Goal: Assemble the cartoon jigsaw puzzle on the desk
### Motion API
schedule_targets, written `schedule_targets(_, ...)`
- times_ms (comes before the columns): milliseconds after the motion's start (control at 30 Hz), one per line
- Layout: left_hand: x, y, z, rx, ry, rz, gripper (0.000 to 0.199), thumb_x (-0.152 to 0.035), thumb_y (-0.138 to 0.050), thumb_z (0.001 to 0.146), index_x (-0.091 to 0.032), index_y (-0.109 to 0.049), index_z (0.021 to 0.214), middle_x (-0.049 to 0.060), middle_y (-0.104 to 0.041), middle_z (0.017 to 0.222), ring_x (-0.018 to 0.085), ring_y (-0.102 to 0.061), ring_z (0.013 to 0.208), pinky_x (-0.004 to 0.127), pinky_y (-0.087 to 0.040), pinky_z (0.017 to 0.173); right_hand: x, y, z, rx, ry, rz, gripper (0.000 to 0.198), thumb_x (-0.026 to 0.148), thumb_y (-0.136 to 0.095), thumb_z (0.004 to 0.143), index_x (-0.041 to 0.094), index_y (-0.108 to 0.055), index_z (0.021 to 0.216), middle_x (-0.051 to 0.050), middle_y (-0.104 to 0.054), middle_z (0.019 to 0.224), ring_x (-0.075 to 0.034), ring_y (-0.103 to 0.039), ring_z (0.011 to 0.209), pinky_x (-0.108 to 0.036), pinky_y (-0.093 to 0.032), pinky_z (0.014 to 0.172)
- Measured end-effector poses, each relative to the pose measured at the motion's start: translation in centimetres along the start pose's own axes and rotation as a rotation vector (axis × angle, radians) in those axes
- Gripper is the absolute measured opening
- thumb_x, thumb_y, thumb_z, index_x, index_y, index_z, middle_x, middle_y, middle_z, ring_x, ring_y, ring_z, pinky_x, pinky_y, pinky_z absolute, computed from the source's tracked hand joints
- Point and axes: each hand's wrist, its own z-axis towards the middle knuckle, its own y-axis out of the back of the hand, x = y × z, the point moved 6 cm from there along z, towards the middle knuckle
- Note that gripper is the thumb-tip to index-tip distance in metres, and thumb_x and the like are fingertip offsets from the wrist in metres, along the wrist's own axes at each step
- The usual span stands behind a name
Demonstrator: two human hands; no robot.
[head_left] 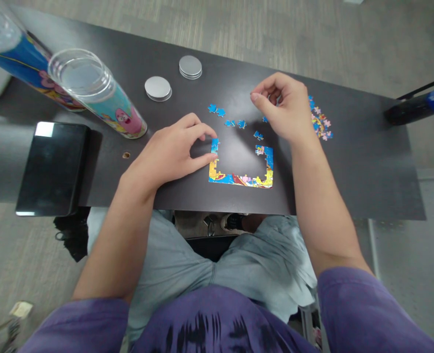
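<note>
A partly joined jigsaw puzzle (239, 179) lies near the table's front edge, its bottom and both sides forming a U-shaped border. My left hand (176, 147) rests at its left side, thumb and index finger apart, their tips touching the border pieces. Above the puzzle, my right hand (283, 105) is raised with thumb and index finger pinched together; whatever may be between them is too small to make out. Loose blue puzzle pieces (241, 124) lie behind the border, one partly hidden by my right hand. A pile of mixed pieces (321, 121) sits beyond my right wrist.
Two stacks of round silver discs, a nearer one (158, 88) and a farther one (191, 66), stand at the back. To the left are a clear-topped cartoon tube (102, 93), a taller blue one (29, 63) and a black tablet-like device (51, 169). A dark cylinder (415, 112) is at the right end.
</note>
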Motion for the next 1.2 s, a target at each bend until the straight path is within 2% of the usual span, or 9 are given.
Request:
schedule_targets(167,0.5,0.0,0.2,0.004,0.026,0.001,0.040,-0.045,-0.091,0.111,-0.031,-0.088,0.148,0.008,-0.082,0.144,0.026,-0.081,0.110,0.040,-0.059,0.094,-0.2,-0.7,-0.2,0.047,0.024,-0.080,0.061,0.093,-0.083,0.111,0.032,-0.082,0.106,-0.005,-0.081,0.095,-0.028,-0.062,0.081,-0.051,-0.056,0.085)
schedule_targets(267,0.7,-0.2,0.3,0.005,0.030,0.020,0.038,-0.047,-0.091,0.111,-0.032,-0.090,0.145,0.006,-0.083,0.143,0.026,-0.081,0.111,0.040,-0.060,0.095,-0.1,-1.3,-0.4,0.121,0.040,-0.171,0.054,0.086,-0.081,0.116,0.032,-0.085,0.111,-0.008,-0.084,0.101,-0.034,-0.072,0.092,-0.057,-0.061,0.102)
schedule_targets(400,0.7,-0.4,0.3,0.012,0.017,0.046,0.037,-0.049,-0.092,0.110,-0.032,-0.092,0.143,0.005,-0.083,0.142,0.027,-0.082,0.112,0.040,-0.060,0.098,0.8,-2.2,-1.0,0.231,0.079,-0.263,0.041,0.070,-0.079,0.122,0.030,-0.089,0.119,-0.011,-0.086,0.114,-0.038,-0.078,0.105,-0.066,-0.057,0.121)
schedule_targets(600,0.4,-0.4,0.3,0.019,0.008,0.069,0.036,-0.048,-0.092,0.112,-0.031,-0.094,0.143,0.007,-0.082,0.139,0.027,-0.079,0.108,0.040,-0.062,0.097,2.2,-4.0,-1.8,0.307,0.105,-0.302,0.030,0.058,-0.075,0.128,0.036,-0.090,0.142,-0.014,-0.085,0.135,-0.042,-0.080,0.122,-0.069,-0.054,0.124)
schedule_targets(733,0.3,-0.4,0.1,0.003,0.015,0.063,0.037,-0.047,-0.091,0.112,-0.029,-0.093,0.143,0.008,-0.082,0.138,0.029,-0.079,0.110,0.042,-0.063,0.097,2.3,-4.6,-1.8,0.331,0.125,-0.309,0.027,0.052,-0.072,0.130,0.038,-0.090,0.145,-0.014,-0.085,0.141,-0.045,-0.078,0.135,-0.070,-0.054,0.124)
schedule_targets(933,0.5,-0.6,0.1,0.005,0.021,0.016,0.040,-0.048,-0.097,0.107,-0.030,-0.092,0.142,0.008,-0.082,0.138,0.030,-0.079,0.111,0.043,-0.062,0.099,2.1,-3.4,-1.6,0.293,0.091,-0.345,0.023,0.045,-0.074,0.127,0.036,-0.092,0.138,-0.014,-0.085,0.144,-0.044,-0.080,0.130,-0.071,-0.052,0.127)
schedule_targets(1067,0.4,-0.5,0.0,0.005,0.022,0.016,0.039,-0.050,-0.094,0.109,-0.029,-0.091,0.142,0.008,-0.082,0.137,0.029,-0.078,0.108,0.043,-0.063,0.099,1.8,-2.6,-1.5,0.274,0.072,-0.355,0.025,0.048,-0.076,0.125,0.035,-0.092,0.138,-0.014,-0.086,0.140,-0.042,-0.081,0.121,-0.070,-0.051,0.129)
schedule_targets(1200,0.5,-0.3,-0.1,0.016,0.018,0.008,0.041,-0.050,-0.096,0.106,-0.029,-0.090,0.141,0.008,-0.081,0.138,0.028,-0.076,0.104,0.043,-0.064,0.097,1.1,-2.0,-1.2,0.236,0.088,-0.345,0.023,0.053,-0.079,0.122,0.034,-0.092,0.129,-0.013,-0.086,0.129,-0.041,-0.080,0.114,-0.070,-0.052,0.127)
